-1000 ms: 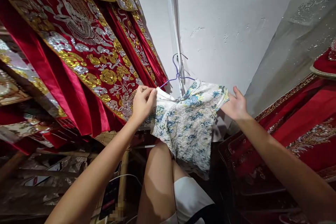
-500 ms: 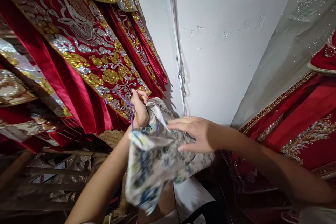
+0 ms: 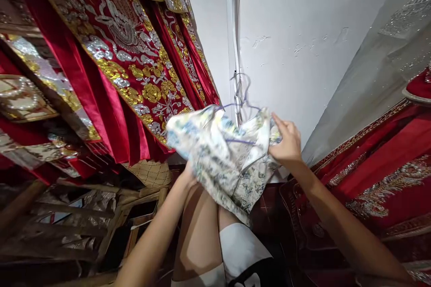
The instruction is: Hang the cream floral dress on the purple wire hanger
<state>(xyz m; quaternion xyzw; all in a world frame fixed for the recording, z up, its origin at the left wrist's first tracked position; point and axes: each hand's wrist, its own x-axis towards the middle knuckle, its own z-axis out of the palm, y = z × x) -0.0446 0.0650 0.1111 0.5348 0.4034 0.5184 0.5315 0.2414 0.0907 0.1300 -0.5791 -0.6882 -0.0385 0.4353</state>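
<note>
A pale floral shirt [image 3: 215, 152] with a white collar hangs spread out in front of me, above my knees. A purple hanger [image 3: 232, 106] sits inside it; its bars show at the neck opening and its hook stands up toward the wall. My right hand [image 3: 287, 142] is closed on the shirt's right shoulder, thumb in front near the collar. My left hand [image 3: 189, 178] reaches up to the shirt's lower left side. The cloth covers its fingers, so their grip is hidden. The shirt's left sleeve is smeared by motion.
Red garments [image 3: 134, 67] with gold and silver embroidery hang at the left. More beaded red clothing [image 3: 387, 179] is at the right. A metal strip [image 3: 233, 31] runs down the white wall [image 3: 286, 18]. A wooden frame [image 3: 114, 219] stands low at the left.
My left hand has moved from the collar and hanger down to the shirt's lower left side. My right hand has moved right and closed on the shoulder. The shirt is spread wider, the hanger inside.
</note>
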